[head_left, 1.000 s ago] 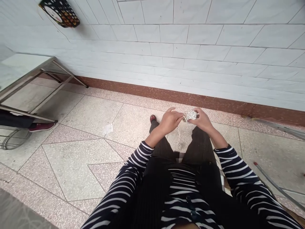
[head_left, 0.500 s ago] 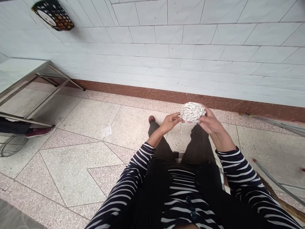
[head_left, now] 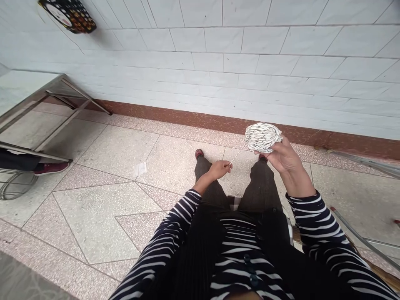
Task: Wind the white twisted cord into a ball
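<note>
A round ball of white cord with dark flecks point(head_left: 262, 137) is gripped in my right hand point(head_left: 286, 156), its fingers wrapped round the lower right side. From the ball's left side a thin strand point(head_left: 238, 156) runs down to my left hand point(head_left: 220, 169). There my left thumb and fingers pinch the strand, apart from the ball. Both hands are above my lap, the right one higher and farther from my body. Part of the ball's underside is hidden by my right hand.
A metal-legged table point(head_left: 34, 83) stands at the left, with another person's shoe point(head_left: 51, 168) under it. A white paper scrap point(head_left: 140, 169) lies on the floor. A patterned bag point(head_left: 69, 16) hangs on the tiled wall. Metal tubing point(head_left: 359, 235) is at the right.
My right hand has moved up and to the right with the ball. My left hand has drawn down away from it, and the strand between them now shows stretched.
</note>
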`<act>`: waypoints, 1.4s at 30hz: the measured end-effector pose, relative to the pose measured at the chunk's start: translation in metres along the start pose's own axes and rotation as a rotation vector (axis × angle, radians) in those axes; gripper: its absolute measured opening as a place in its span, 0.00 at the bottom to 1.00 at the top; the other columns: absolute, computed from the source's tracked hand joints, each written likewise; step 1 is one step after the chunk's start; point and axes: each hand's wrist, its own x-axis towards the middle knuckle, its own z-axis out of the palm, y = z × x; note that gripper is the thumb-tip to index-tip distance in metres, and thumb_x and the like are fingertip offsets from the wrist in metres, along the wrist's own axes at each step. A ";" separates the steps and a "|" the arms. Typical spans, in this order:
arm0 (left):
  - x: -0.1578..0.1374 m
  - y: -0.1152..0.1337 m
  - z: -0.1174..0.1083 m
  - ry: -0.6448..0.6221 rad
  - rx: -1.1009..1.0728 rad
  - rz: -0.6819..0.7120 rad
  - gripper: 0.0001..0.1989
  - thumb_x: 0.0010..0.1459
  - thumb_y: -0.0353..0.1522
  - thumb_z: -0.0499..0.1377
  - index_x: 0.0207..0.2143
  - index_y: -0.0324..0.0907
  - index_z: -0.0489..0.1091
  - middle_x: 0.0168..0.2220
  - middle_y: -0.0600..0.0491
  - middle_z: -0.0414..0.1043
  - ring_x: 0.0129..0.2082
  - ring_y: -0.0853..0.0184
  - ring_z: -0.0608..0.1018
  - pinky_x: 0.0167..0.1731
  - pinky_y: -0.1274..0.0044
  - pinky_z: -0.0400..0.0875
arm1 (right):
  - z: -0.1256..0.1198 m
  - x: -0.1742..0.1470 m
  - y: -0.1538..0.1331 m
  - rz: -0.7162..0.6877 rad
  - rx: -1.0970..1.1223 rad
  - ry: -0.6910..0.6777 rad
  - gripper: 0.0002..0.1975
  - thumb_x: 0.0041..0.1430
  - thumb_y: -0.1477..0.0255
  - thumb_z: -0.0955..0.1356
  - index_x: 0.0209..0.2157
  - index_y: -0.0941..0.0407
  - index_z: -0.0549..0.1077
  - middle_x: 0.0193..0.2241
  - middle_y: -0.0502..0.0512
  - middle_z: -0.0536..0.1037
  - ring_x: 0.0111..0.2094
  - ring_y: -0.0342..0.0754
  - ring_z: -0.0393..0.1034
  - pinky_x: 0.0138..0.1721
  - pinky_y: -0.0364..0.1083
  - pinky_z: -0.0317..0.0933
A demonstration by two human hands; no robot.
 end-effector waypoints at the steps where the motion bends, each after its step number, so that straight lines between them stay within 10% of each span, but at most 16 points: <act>1: -0.001 0.001 0.002 0.007 -0.004 0.015 0.12 0.55 0.26 0.53 0.34 0.39 0.76 0.33 0.53 0.79 0.34 0.68 0.77 0.40 0.77 0.69 | 0.001 0.000 0.000 0.006 -0.026 -0.003 0.33 0.45 0.60 0.74 0.54 0.46 0.67 0.54 0.57 0.73 0.52 0.63 0.70 0.41 0.62 0.75; 6: 0.002 0.042 0.002 0.053 -0.354 0.264 0.23 0.56 0.31 0.62 0.55 0.41 0.69 0.53 0.45 0.73 0.53 0.61 0.75 0.52 0.70 0.68 | 0.003 -0.001 0.009 0.012 -0.122 -0.039 0.33 0.44 0.59 0.75 0.54 0.45 0.67 0.55 0.56 0.72 0.55 0.63 0.67 0.45 0.60 0.72; 13: -0.015 0.073 -0.002 -0.002 -0.261 0.203 0.19 0.64 0.41 0.55 0.26 0.37 0.73 0.27 0.51 0.76 0.31 0.68 0.77 0.37 0.77 0.70 | -0.001 0.006 0.011 -0.053 -0.189 0.062 0.25 0.43 0.65 0.76 0.46 0.48 0.70 0.44 0.53 0.76 0.46 0.58 0.72 0.41 0.55 0.72; 22: -0.058 0.100 -0.020 -0.079 0.100 0.327 0.19 0.67 0.38 0.52 0.24 0.40 0.69 0.24 0.56 0.73 0.26 0.70 0.74 0.32 0.78 0.66 | -0.020 0.030 0.067 -0.104 -0.438 0.382 0.29 0.39 0.65 0.76 0.43 0.51 0.64 0.42 0.53 0.73 0.39 0.53 0.71 0.37 0.50 0.68; 27: -0.028 0.117 -0.050 0.290 0.350 0.537 0.15 0.68 0.36 0.51 0.35 0.42 0.75 0.31 0.52 0.78 0.33 0.66 0.77 0.54 0.65 0.66 | -0.020 0.019 0.076 -0.008 -0.592 0.132 0.29 0.39 0.66 0.77 0.45 0.50 0.67 0.41 0.52 0.73 0.39 0.53 0.70 0.40 0.51 0.65; 31: -0.003 0.113 -0.063 0.349 0.462 0.657 0.13 0.68 0.33 0.51 0.41 0.43 0.76 0.37 0.52 0.79 0.38 0.66 0.79 0.62 0.61 0.57 | -0.019 0.006 0.064 0.184 -0.324 -0.180 0.27 0.40 0.67 0.77 0.45 0.50 0.72 0.42 0.51 0.75 0.41 0.52 0.71 0.44 0.51 0.65; 42: 0.007 0.062 -0.027 0.250 0.006 0.332 0.13 0.65 0.35 0.54 0.36 0.39 0.78 0.38 0.50 0.80 0.41 0.62 0.79 0.44 0.73 0.71 | -0.008 -0.012 0.032 0.142 0.031 -0.149 0.41 0.32 0.58 0.80 0.52 0.45 0.70 0.56 0.56 0.71 0.58 0.62 0.64 0.53 0.59 0.66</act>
